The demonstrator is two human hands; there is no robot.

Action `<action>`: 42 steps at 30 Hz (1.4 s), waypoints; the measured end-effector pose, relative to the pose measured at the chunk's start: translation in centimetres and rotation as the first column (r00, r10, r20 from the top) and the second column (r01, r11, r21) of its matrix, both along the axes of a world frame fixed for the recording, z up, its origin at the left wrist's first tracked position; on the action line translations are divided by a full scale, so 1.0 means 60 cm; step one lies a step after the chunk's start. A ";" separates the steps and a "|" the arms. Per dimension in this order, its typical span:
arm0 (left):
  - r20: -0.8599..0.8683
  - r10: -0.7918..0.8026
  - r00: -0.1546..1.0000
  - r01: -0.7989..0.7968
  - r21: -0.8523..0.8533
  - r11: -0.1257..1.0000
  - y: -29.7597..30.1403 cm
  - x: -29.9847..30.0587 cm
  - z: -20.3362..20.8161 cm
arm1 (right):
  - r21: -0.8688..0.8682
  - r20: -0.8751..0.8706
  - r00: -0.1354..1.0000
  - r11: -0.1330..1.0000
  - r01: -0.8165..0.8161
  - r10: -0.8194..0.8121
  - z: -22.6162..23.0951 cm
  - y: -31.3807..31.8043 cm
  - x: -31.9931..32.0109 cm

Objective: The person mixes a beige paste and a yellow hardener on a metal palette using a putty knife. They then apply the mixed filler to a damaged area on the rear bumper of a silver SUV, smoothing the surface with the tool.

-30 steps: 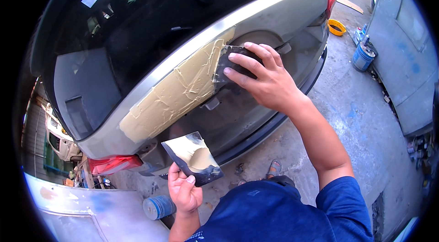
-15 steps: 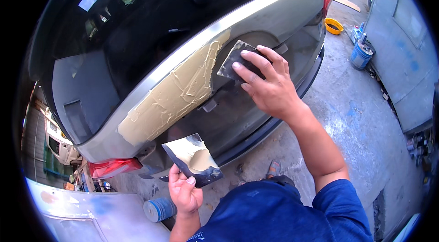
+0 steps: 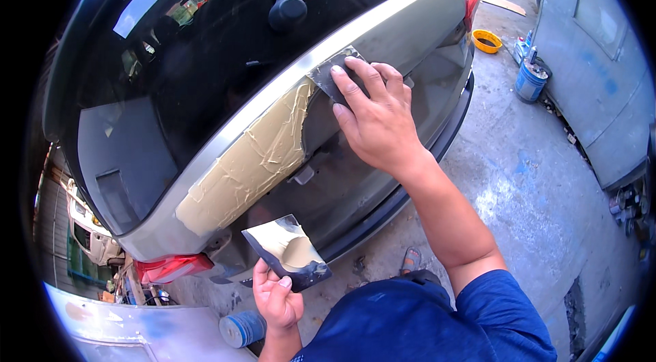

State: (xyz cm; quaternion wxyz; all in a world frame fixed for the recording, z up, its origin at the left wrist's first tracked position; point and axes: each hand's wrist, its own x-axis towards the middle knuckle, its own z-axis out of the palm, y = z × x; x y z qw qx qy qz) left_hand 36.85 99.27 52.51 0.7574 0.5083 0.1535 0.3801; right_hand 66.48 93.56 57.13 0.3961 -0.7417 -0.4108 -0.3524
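Note:
My right hand (image 3: 379,112) presses a dark flat putty spreader (image 3: 328,78) against the car's tailgate, its fingers lying over the spreader's face. The spreader's left edge meets the upper right end of a beige body filler patch (image 3: 253,157), which is ridged toward its right side. Below the patch, my left hand (image 3: 279,300) pinches the lower edge of a dark square plate (image 3: 320,270) between thumb and fingers. A mound of beige filler (image 3: 287,244) lies on that plate, with a scooped hollow in it. The silver tailgate (image 3: 403,13) surrounds the patch.
Above the patch is the rear window with its wiper (image 3: 287,10). Tail lights (image 3: 174,267) flank the tailgate, and a dark bumper (image 3: 451,131) runs below. A blue bucket (image 3: 242,329) stands at lower left, another bucket (image 3: 531,82) and a yellow basin (image 3: 486,41) at right.
My right hand and the spreader have moved left and slightly up, onto the upper right end of the filler patch. My left hand still holds the loaded plate in nearly the same place.

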 end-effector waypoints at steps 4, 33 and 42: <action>0.003 -0.005 1.000 0.005 0.000 1.000 0.000 -0.001 -0.001 | -0.042 0.006 1.000 0.999 -0.009 0.009 -0.005 -0.011 0.005; 0.017 -0.009 1.000 0.010 -0.010 1.000 -0.003 0.001 -0.004 | 0.009 0.045 0.999 0.999 -0.031 0.030 -0.011 -0.008 -0.010; 0.009 -0.010 1.000 0.010 -0.012 1.000 -0.002 0.004 -0.006 | 0.013 0.068 0.996 0.998 -0.067 0.066 -0.035 -0.007 0.005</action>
